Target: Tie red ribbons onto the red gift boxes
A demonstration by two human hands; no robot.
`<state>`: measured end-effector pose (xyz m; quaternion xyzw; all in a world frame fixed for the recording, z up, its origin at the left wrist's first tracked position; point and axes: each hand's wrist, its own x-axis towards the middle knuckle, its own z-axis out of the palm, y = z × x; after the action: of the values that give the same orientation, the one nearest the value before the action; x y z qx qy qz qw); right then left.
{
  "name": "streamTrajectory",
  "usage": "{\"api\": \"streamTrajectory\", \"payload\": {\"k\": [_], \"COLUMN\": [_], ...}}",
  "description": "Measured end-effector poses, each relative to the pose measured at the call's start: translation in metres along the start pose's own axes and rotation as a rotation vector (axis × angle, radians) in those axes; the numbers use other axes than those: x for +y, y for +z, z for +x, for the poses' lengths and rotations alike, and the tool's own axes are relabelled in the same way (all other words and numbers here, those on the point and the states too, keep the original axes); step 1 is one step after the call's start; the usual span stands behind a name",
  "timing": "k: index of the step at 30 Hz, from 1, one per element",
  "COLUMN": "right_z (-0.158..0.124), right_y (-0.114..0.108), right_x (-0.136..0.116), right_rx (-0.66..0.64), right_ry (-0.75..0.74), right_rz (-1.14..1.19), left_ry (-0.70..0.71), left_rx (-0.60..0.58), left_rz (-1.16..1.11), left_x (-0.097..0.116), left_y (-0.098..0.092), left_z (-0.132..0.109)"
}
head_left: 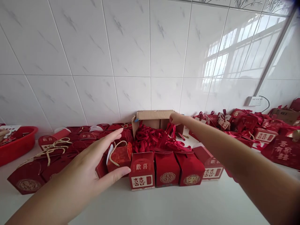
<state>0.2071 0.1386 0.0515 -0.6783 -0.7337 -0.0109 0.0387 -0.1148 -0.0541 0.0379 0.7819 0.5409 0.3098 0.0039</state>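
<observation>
My left hand (91,165) is open, thumb and fingers apart, over the red gift boxes on the left. Just past its fingers is a red box with a gold cord handle (120,154). My right hand (175,118) reaches to the right side of an open cardboard carton (156,115), its fingers closed on red ribbon. A tangled heap of shiny red ribbons (152,137) fills the carton and spills forward. In front of it stand a red box with white-framed characters (142,170) and two red boxes with round gold emblems, one at centre (167,170).
More red gift boxes (25,178) crowd the left. Ribbon-tied red boxes (246,122) are piled on the right. At far left, a person's fingers (2,134) show over a red basin (14,153). Behind is a tiled wall (131,47) with a socket (254,101).
</observation>
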Motion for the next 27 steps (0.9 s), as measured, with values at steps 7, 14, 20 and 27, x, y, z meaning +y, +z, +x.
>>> {"api": "streamTrajectory", "payload": {"k": [7,14,20,27], "right_z": [-0.034,-0.122,-0.202,-0.215], "right_y": [-0.119,-0.171,-0.124,-0.073], "right_x": [0.022,-0.008,-0.05,-0.033], "right_rx": [0.315,0.706,0.465,0.059], "right_ry": [-0.007,-0.399,-0.718,-0.677], "right_rz": [0.187,0.785,0.987,0.953], "left_ry": [-0.053,0.21,0.204,0.051], "left_rx": [-0.001,0.257,0.098,-0.094], "left_rz": [-0.035,-0.742,-1.294,-1.044], "left_x": [0.016,0.05,0.086,0.088], "left_y": [0.002,0.026,0.057,0.046], "left_z": [0.009,0.028,0.029,0.024]}}
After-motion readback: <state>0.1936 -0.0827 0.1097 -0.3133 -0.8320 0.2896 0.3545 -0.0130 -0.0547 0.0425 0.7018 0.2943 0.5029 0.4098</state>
